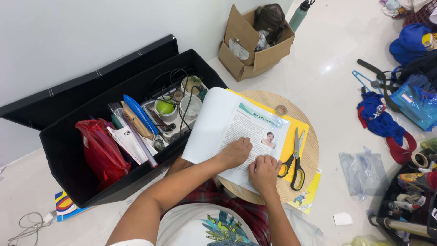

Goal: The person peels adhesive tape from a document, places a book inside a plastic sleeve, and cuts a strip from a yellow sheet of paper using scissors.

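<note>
An open book (227, 127) with a printed page and a small photo lies on a round wooden table (309, 150), over a yellow sheet (300, 127). My left hand (234, 152) presses flat on the lower part of the printed page. My right hand (264, 172) rests with curled fingers on the page's lower right corner, just beside the left hand. Black and yellow scissors (295, 159) lie shut on the yellow sheet, right of my right hand. A roll of tape (281, 110) sits at the table's far edge.
A black storage box (59, 150) with its lid open stands to the left, packed with a red bag (100, 152), cups, cables and papers. A cardboard box (255, 43) and a bottle (299, 16) stand beyond the table. Clothes, bags and plastic clutter the floor at right.
</note>
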